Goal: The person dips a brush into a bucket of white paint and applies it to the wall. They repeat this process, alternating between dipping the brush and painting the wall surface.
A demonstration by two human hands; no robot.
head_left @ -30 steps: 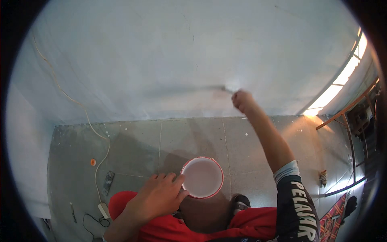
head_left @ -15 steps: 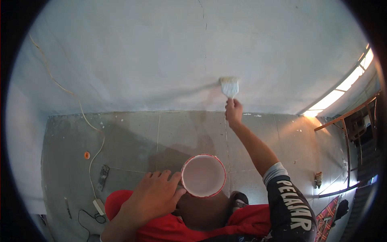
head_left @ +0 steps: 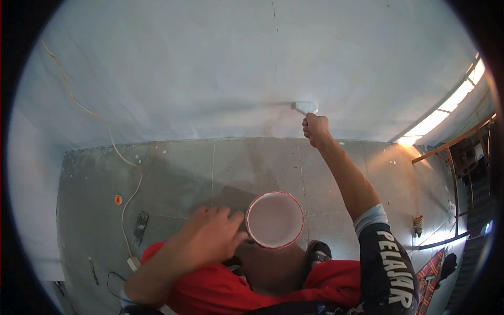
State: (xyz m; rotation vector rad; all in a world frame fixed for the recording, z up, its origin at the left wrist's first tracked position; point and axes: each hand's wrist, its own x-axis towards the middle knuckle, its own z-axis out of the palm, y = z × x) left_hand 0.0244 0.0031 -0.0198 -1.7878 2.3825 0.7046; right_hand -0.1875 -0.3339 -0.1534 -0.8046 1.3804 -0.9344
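Note:
My right hand grips the handle of a wide paintbrush, whose bristles lie against the pale wall just above the floor line, pointing left. Between my legs is a bucket with a red rim, holding whitish paint. Beside its left rim is my left hand, slightly blurred, back upward and fingers apart. The thumb is close to the rim; whether it touches cannot be made out.
A pale cable runs down the wall and over the tiled floor at left. Near it lie an orange ring-shaped item and a dark flat tool. A wooden frame stands at right, with a striped item nearby.
The paintbrush has turned from bristles up to bristles left, with my right wrist rotating. My left hand has shifted slightly beside the bucket. The whole view has moved a little.

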